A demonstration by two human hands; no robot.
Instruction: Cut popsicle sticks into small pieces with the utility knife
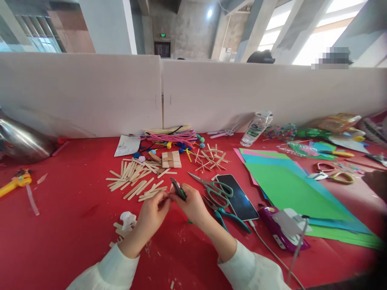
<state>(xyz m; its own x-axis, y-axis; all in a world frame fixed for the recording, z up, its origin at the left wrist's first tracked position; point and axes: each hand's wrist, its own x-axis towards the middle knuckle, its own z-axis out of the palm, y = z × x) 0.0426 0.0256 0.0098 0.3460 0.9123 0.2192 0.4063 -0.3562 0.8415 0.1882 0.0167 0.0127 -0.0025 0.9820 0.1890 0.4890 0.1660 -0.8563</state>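
My left hand (152, 211) and my right hand (192, 205) meet over the red table (69, 209), fingers pinched together. The right hand grips small green-handled pliers (178, 189), jaws pointing up and left. The left hand's fingertips pinch something small at the pliers, too small to name. Loose wooden craft sticks (134, 179) lie just beyond the hands. A small block of glued sticks (171, 159) sits farther back.
Green scissors (216, 189), teal pliers (228, 215) and a phone (238, 197) lie right of my hands. Coloured paper sheets (290, 185), a purple device (279, 225), a water bottle (256, 128), pipe cleaners (173, 137), a yellow toy (15, 182) and a white partition (121, 92) surround the area.
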